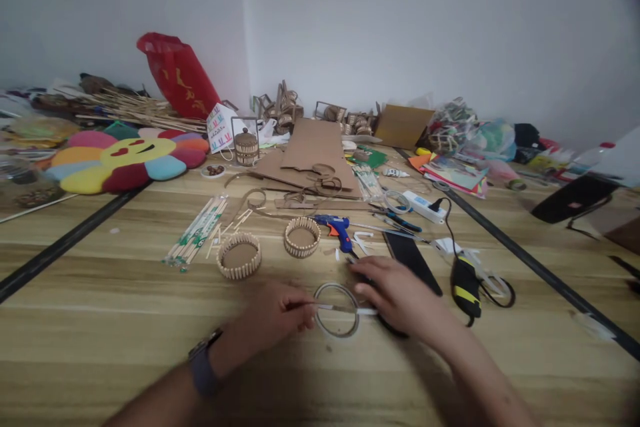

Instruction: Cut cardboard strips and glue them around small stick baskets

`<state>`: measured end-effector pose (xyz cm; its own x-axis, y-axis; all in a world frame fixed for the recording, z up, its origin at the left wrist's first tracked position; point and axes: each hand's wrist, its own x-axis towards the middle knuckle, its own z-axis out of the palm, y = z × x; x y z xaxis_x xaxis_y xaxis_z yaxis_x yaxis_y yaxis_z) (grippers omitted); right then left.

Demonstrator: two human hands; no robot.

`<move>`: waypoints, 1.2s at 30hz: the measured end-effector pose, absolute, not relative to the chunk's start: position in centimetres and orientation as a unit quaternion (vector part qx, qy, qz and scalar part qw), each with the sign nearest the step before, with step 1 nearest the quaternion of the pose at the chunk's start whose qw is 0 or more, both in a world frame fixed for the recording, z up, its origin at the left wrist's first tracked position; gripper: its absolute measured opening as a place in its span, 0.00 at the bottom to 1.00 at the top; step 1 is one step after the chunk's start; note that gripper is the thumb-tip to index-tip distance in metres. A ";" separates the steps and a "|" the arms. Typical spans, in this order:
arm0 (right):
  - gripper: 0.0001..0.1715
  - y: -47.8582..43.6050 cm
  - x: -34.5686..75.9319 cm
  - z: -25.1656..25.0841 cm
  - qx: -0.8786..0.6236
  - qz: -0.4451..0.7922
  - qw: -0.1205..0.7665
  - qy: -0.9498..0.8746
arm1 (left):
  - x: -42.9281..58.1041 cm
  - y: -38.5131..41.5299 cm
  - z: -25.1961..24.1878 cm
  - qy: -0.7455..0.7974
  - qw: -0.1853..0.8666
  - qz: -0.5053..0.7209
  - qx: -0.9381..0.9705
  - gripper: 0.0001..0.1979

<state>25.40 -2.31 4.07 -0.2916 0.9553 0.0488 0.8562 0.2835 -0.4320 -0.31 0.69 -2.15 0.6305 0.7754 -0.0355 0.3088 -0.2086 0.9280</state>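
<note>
My left hand (283, 310), with a watch on its wrist, pinches one end of a thin pale strip (341, 309). This strip runs right across a thin round ring (324, 328) lying on the table. To the right, my right hand (400, 293) is curled over the strip's white far end. Something dark shows between its finger and thumb, too hidden to name. Just beyond the hands are two round baskets of short wooden sticks, the nearer basket (239, 273) at left and the other basket (303, 253) in the middle. A blue glue gun (341, 230) lies ahead of my right hand.
Packets of sticks (196, 232) lie at left. Cardboard sheets (315, 140) and curled brown strips fill the back middle. At right are a black slab (413, 257), a white power strip (425, 207) and a yellow-black tool (467, 285) with its cord. A flower cushion (135, 153) lies far left.
</note>
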 end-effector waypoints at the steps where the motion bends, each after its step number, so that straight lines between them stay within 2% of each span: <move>1: 0.16 -2.2 23.6 3.7 -0.542 0.212 0.168 -0.795 | -0.3 0.7 -2.3 0.365 0.511 0.226 0.745 0.20; 3: 0.13 -1.8 20.5 3.0 -0.489 0.306 0.153 -0.802 | -0.2 0.8 -2.6 0.379 0.503 0.234 0.740 0.22; 9: 0.12 -0.5 18.6 0.8 -0.515 0.297 0.184 -0.783 | -0.1 1.4 -2.6 0.454 0.490 0.259 0.697 0.21; 19: 0.14 -1.2 19.6 1.2 -0.521 0.341 0.225 -0.749 | 0.1 0.5 -2.1 0.433 0.489 0.261 0.711 0.20; 27: 0.16 -0.9 19.5 1.0 -0.541 0.387 0.291 -0.688 | 0.0 0.9 -2.2 0.446 0.596 0.329 0.581 0.21; 32: 0.14 -1.3 19.0 0.8 -0.521 0.384 0.292 -0.704 | 0.5 0.7 -1.7 0.436 0.603 0.327 0.583 0.14; 36: 0.13 -1.7 18.4 0.4 -0.516 0.371 0.292 -0.714 | 0.5 0.5 -1.5 0.456 0.579 0.319 0.596 0.13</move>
<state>18.43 -1.71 0.42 -0.2964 0.9545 0.0346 0.5204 0.1918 -0.8321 0.49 0.47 -1.50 0.3813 0.9125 -0.1480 0.1741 0.0863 0.9809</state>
